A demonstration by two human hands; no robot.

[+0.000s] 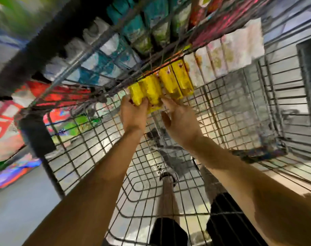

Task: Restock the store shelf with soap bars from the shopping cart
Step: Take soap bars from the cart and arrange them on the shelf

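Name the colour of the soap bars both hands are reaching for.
Yellow soap bars, head view.

There is one camera, worn on the person's head. It looks forward and down, straight into the cart (169, 183) from close above. Both arms reach out from the bottom edge. The shelf (115, 55) sits just past the cart, blurred.

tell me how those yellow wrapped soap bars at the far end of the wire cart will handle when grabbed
The yellow wrapped soap bars look boxy and keep their shape under the left hand, so probably stiff. Their wrappers look glossy, so possibly a bit slippery. They stand on end in a row against the wire shopping cart wall, so a nudge from the right hand could tip them.
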